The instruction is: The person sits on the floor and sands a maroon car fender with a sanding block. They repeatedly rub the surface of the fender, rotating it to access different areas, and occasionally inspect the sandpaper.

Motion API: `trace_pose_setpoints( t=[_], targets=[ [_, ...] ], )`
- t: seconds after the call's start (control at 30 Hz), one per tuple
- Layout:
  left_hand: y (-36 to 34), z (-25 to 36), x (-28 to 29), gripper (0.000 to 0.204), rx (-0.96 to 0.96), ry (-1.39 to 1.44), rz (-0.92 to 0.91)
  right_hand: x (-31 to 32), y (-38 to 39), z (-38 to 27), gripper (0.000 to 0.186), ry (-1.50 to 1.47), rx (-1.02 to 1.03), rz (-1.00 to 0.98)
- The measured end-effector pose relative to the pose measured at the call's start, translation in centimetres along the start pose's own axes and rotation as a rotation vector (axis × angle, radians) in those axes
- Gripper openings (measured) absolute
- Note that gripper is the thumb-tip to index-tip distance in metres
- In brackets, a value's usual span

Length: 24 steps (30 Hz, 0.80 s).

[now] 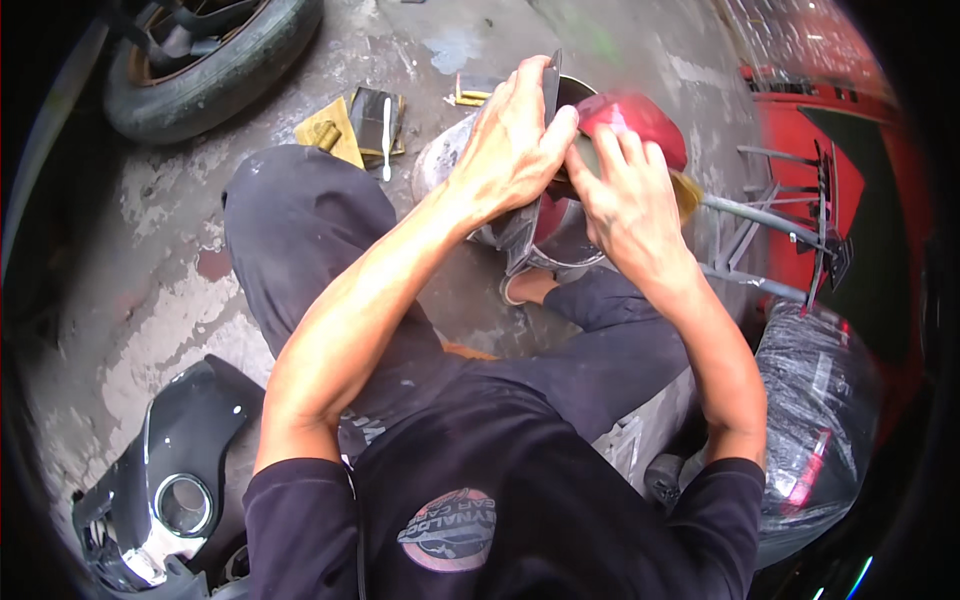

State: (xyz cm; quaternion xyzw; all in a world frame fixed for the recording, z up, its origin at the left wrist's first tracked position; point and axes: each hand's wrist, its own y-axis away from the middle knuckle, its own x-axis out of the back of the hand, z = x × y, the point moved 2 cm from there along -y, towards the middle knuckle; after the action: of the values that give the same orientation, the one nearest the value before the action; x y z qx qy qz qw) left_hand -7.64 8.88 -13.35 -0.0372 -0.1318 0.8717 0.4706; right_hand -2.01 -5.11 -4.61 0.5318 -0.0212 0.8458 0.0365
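My left hand (515, 135) is closed over the edge of a dark grey panel (522, 235), a thin piece standing on edge in front of me. Just to its right my right hand (635, 195) has its fingers bent and pressed together around a small greyish-green piece, mostly covered by the fingers, so its kind is unclear. A glossy red rounded part (650, 118) lies right beyond the right fingertips. Below both hands, a round bucket-like container (572, 245) shows partly behind the panel.
At the far left lies a wheel with a tyre (200, 108). A yellow sheet (340, 135) and a dark sheet with a white toothbrush-like stick (387, 140) rest on the floor. A black fairing (195, 440) is at lower left, a plastic-wrapped part (815, 400) at right, near a metal stand (765, 215).
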Motion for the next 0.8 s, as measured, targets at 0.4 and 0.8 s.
trace_pose_setpoints(
  t=[0.4, 0.8],
  targets=[
    [0.1, 0.8, 0.1, 0.065, 0.081, 0.077, -0.007, -0.3, 1.7, 2.4, 0.043, -0.256, -0.417, 0.277],
    [0.8, 1.6, -0.3, 0.056, 0.036, 0.093, 0.012, 1.5, 4.4, 1.7, 0.045, -0.766, -0.680, 0.351]
  ],
)
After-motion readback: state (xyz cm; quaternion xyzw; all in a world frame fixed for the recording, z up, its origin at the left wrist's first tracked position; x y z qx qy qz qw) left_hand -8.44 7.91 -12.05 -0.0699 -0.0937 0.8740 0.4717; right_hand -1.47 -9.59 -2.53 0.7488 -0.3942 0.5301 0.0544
